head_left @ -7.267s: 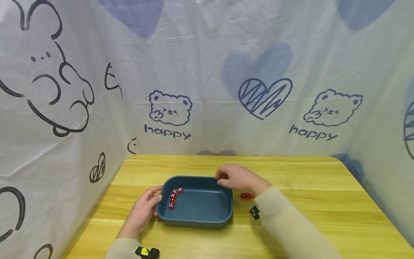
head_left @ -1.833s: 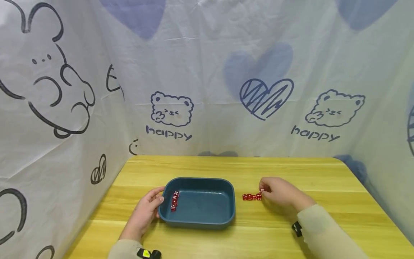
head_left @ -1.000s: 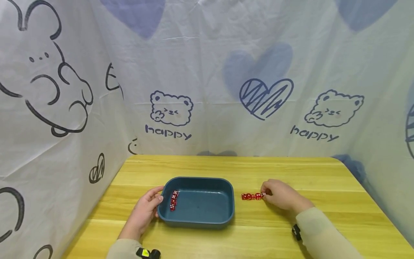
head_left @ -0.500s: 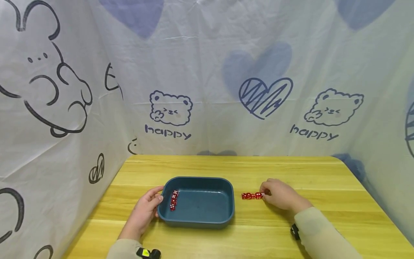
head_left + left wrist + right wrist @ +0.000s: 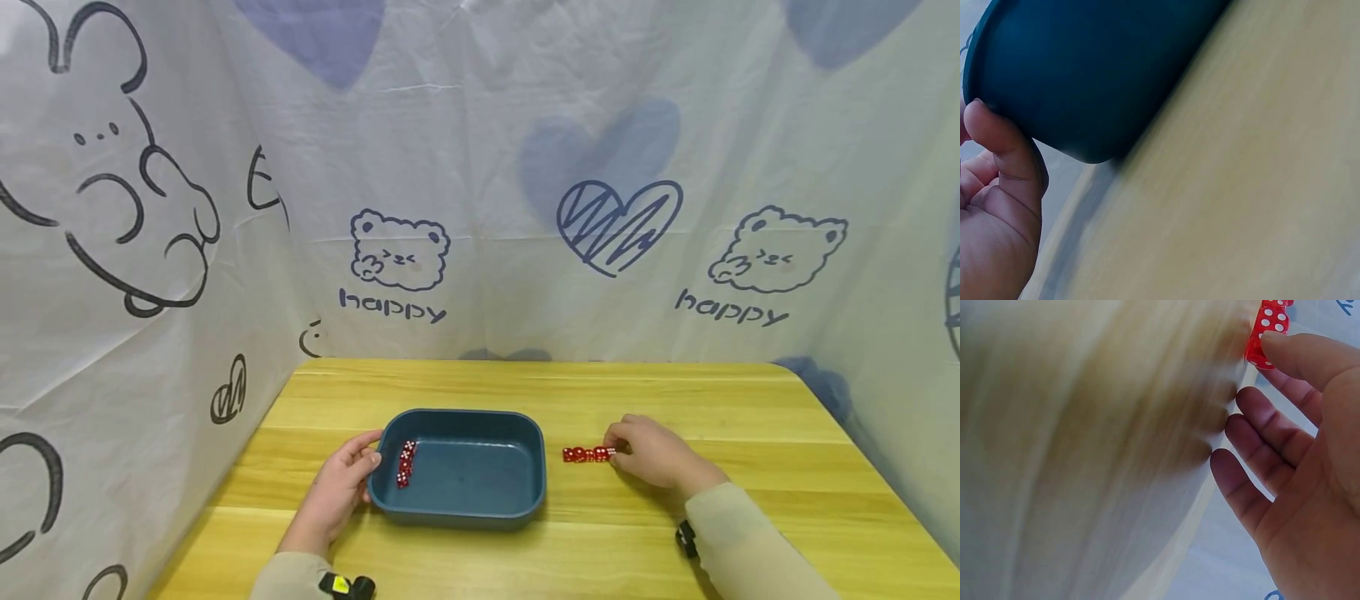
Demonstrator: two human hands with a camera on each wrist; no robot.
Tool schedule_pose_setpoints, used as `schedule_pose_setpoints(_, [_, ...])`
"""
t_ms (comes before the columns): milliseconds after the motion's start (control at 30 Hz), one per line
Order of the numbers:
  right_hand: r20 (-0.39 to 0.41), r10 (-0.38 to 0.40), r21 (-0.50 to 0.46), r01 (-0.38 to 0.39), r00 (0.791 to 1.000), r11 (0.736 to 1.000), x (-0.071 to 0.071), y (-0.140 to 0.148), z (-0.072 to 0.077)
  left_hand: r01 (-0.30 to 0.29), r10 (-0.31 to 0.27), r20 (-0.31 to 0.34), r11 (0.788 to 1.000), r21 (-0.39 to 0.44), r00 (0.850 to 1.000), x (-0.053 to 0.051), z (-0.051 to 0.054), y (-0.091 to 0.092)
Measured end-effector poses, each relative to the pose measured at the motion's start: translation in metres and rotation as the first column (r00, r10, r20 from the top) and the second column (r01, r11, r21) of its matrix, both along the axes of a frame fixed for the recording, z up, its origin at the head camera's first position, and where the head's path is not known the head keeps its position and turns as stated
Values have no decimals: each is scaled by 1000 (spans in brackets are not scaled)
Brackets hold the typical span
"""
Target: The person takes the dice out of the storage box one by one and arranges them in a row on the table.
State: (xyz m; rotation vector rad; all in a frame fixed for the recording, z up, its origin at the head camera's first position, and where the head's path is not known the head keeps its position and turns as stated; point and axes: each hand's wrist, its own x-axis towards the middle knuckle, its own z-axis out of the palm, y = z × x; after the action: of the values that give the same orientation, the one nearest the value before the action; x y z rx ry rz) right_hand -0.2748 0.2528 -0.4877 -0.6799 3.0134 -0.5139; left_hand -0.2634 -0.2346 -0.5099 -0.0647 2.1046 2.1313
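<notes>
A dark teal rectangular plastic tub stands on the table. My left hand grips its left end, the thumb at the rim; in the left wrist view the curled fingers are against the tub's outer wall. Inside, along the left wall, lie several red dice with white pips. To the right of the tub, several more red dice form a row on the table. My right hand pinches the die at the row's right end between thumb and forefinger; the other fingertips rest at the tabletop.
The yellow wood-grain table has rounded far corners. White cloth walls with printed bears and hearts enclose it behind and at the sides. Small dark wrist cameras are strapped at both sleeves.
Earlier the right hand was over the tub's far right corner. Since then dice have left the tub and the row has grown rightward; the latest die has come down into line. Left hand stays.
</notes>
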Motion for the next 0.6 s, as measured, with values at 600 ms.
schedule_pose_setpoints(600, [45, -23, -48, 25, 999, 999, -1, -1, 1, -6, 6, -3, 1000, -2, 1000, 0, 0, 0])
